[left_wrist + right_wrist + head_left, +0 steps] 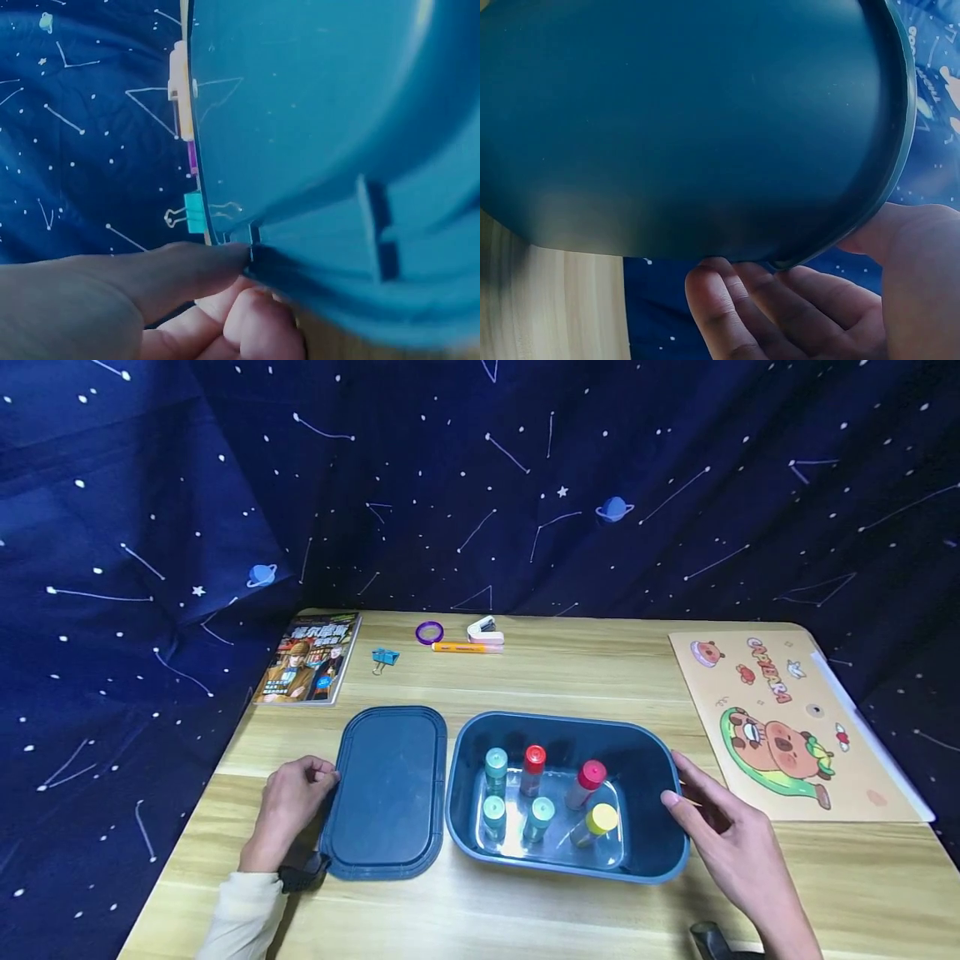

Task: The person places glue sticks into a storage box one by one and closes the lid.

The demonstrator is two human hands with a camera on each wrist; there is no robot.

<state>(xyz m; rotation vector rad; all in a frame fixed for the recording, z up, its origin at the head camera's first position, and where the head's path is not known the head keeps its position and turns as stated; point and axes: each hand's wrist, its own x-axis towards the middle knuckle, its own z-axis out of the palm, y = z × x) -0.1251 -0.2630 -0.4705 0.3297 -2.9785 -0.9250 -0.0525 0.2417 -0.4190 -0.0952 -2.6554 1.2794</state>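
Observation:
A dark blue rectangular lid (392, 793) with rounded corners is left of a matching open storage bin (660, 875). My left hand (291, 802) pinches the lid's left edge. In the left wrist view the thumb lies along the lid's rim (375, 225), with the other fingers curled below it. My right hand (738, 843) holds the bin's right end, thumb at the rim and fingers along the outer wall (667, 135). Inside the bin stand several small clear tubes with green caps (496, 762), red caps (534, 757) and a yellow cap (602, 818).
Toward the back left lie a comic-style book (307, 660), a blue binder clip (386, 658), a purple ring (429, 632), an orange marker (465, 647) and a small white stapler-like item (485, 630). A capybara folder (787, 727) lies at the right. Behind the table hangs a starry cloth (450, 485).

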